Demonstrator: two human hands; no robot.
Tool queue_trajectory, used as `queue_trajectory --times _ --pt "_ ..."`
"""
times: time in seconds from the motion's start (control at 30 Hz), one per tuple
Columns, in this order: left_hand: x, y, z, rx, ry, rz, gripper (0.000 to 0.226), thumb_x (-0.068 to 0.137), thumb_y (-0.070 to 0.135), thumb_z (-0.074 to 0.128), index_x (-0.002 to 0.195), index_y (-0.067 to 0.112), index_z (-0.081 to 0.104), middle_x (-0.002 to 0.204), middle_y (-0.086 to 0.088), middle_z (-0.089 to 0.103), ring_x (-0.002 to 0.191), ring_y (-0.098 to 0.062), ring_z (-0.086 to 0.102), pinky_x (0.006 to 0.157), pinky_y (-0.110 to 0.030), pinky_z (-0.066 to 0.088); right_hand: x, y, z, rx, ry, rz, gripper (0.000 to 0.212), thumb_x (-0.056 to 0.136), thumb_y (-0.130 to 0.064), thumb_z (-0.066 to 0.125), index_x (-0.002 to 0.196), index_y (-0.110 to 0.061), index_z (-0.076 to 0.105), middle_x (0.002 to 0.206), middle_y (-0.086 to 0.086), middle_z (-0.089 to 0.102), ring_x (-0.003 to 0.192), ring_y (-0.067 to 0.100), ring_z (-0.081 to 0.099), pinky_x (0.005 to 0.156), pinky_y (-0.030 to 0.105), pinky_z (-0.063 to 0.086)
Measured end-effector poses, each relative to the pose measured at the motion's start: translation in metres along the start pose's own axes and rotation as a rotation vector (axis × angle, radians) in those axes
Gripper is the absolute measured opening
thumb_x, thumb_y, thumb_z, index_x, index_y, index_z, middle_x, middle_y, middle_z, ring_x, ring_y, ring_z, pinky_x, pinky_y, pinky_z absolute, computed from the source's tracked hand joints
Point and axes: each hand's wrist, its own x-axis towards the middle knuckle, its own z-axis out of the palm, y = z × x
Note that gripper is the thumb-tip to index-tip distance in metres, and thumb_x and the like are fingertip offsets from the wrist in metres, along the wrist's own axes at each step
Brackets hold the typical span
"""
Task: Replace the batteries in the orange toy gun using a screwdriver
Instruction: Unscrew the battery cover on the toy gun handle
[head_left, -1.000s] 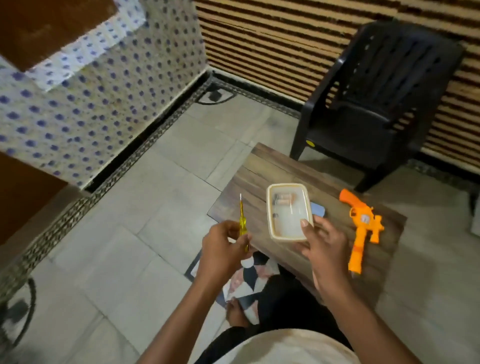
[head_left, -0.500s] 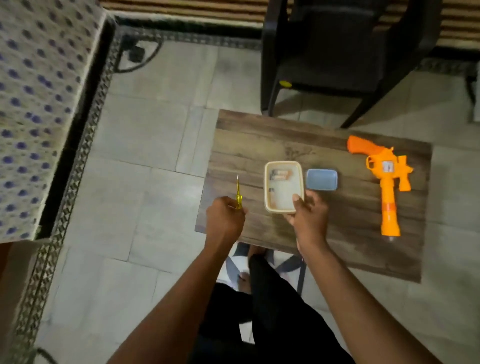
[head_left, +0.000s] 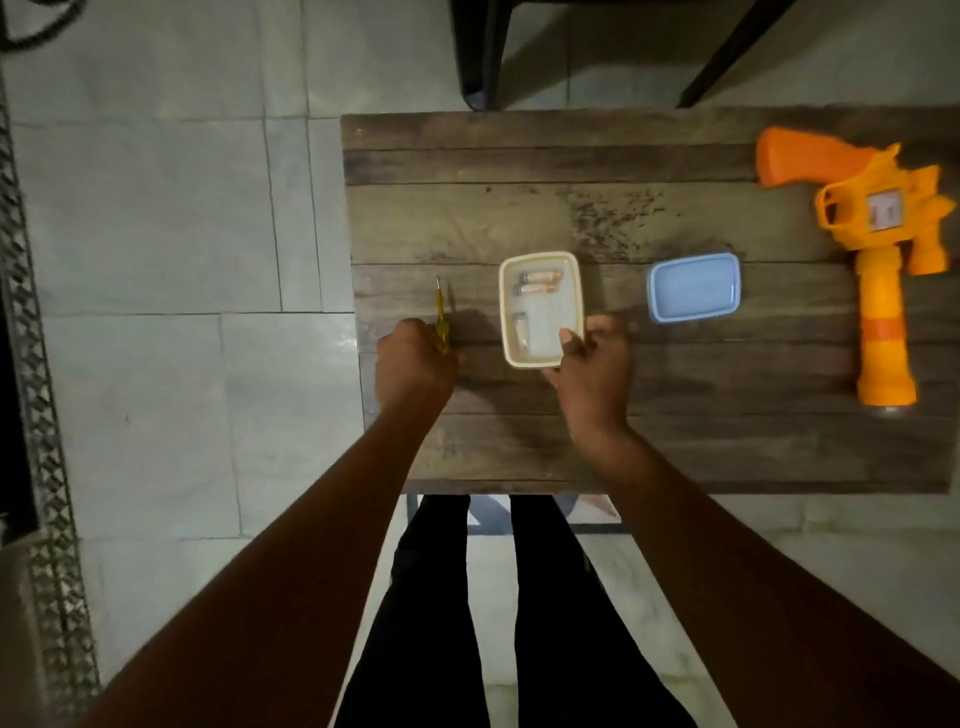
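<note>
The orange toy gun (head_left: 878, 249) lies flat at the right end of the wooden table (head_left: 675, 431), barrel toward me. My left hand (head_left: 413, 366) is closed around a yellow screwdriver (head_left: 441, 317) whose tip points away from me, near the table's left edge. My right hand (head_left: 592, 364) grips the near right corner of a cream plastic box (head_left: 540, 348) resting on the table. Several batteries (head_left: 537, 283) lie inside the box. The gun is well to the right of both hands.
A blue lid (head_left: 693, 286) lies on the table between the box and the gun. Black chair legs (head_left: 475, 57) stand just beyond the table's far edge. My legs are under the near edge, on a tiled floor.
The view has tilted down to look straight at the table. Both hands have lowered the screwdriver and the box down to the tabletop. The gun has not moved.
</note>
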Motion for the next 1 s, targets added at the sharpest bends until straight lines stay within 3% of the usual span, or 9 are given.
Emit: queue_trajectory --times 0.13,0.27,0.47,0.6,0.7,0.8,0.9,1.0 --pt "0.012 -0.003 -0.002 0.022 -0.064 0.034 0.024 0.086 0.022 0.084 0.099 0.01 0.068 0.08 0.003 0.059 0.082 -0.021 0.061 0.077 -0.035 0.052 0.005 0.0 0.005 -0.009 0.032 0.034 0.017 0.099 -0.016 0.067 0.109 -0.017 0.053 0.116 0.007 0.067 0.111 0.028 0.07 0.077 0.053 0.066" --pt "0.02 -0.008 -0.001 0.031 -0.075 0.083 0.032 0.086 0.023 0.084 0.109 0.009 0.065 0.078 0.01 0.047 0.087 -0.017 0.053 0.078 -0.031 0.045 0.007 0.005 0.012 -0.006 0.08 0.047 0.017 0.098 -0.019 0.069 0.109 -0.018 0.055 0.111 0.006 0.067 0.107 0.029 0.07 0.078 0.055 0.065" --pt "0.019 -0.01 -0.004 0.021 -0.098 0.165 0.036 0.085 0.029 0.085 0.108 0.014 0.061 0.089 0.006 0.055 0.089 -0.017 0.057 0.076 -0.03 0.047 0.004 0.006 0.01 -0.006 0.099 0.043 0.024 0.095 -0.022 0.073 0.113 -0.015 0.059 0.093 -0.008 0.063 0.097 0.027 0.073 0.076 0.054 0.065" --pt "0.004 -0.01 -0.021 -0.008 -0.074 0.203 0.031 0.087 0.031 0.083 0.101 0.017 0.059 0.094 0.005 0.062 0.092 -0.019 0.063 0.079 -0.033 0.053 -0.016 -0.007 -0.01 -0.045 0.085 0.022 0.03 0.093 -0.026 0.076 0.116 -0.016 0.06 0.106 0.006 0.07 0.097 0.027 0.073 0.082 0.044 0.062" --pt "-0.022 -0.006 -0.048 -0.016 -0.004 0.259 0.024 0.093 0.03 0.077 0.103 0.017 0.059 0.096 -0.004 0.07 0.09 -0.022 0.07 0.077 -0.033 0.056 -0.045 -0.021 -0.036 -0.085 0.118 -0.036 0.023 0.091 -0.02 0.078 0.106 -0.013 0.061 0.101 0.009 0.069 0.097 0.025 0.068 0.084 0.035 0.054" --pt "-0.062 0.003 -0.086 -0.039 0.028 0.386 0.024 0.093 0.028 0.077 0.108 0.013 0.066 0.094 -0.005 0.073 0.083 -0.02 0.071 0.074 -0.03 0.056 -0.086 -0.051 -0.066 -0.042 0.151 -0.029 0.026 0.088 -0.017 0.079 0.102 -0.025 0.058 0.101 0.004 0.069 0.099 0.027 0.069 0.088 0.04 0.058" --pt "-0.114 0.018 -0.127 -0.095 0.03 0.53 0.012 0.093 0.02 0.076 0.1 0.017 0.068 0.088 0.004 0.071 0.08 -0.011 0.07 0.07 -0.019 0.055 -0.137 -0.085 -0.099 0.054 0.168 -0.058 0.024 0.089 -0.013 0.079 0.106 -0.019 0.064 0.099 0.003 0.07 0.098 0.023 0.069 0.087 0.036 0.057" --pt "-0.167 0.033 -0.155 -0.149 0.007 0.621 0.009 0.092 0.012 0.074 0.097 0.018 0.069 0.087 0.009 0.071 0.079 0.002 0.066 0.069 -0.014 0.055 -0.188 -0.111 -0.129 0.214 0.192 -0.082 0.026 0.089 -0.008 0.078 0.11 -0.017 0.066 0.101 0.006 0.074 0.096 0.022 0.071 0.089 0.053 0.061"
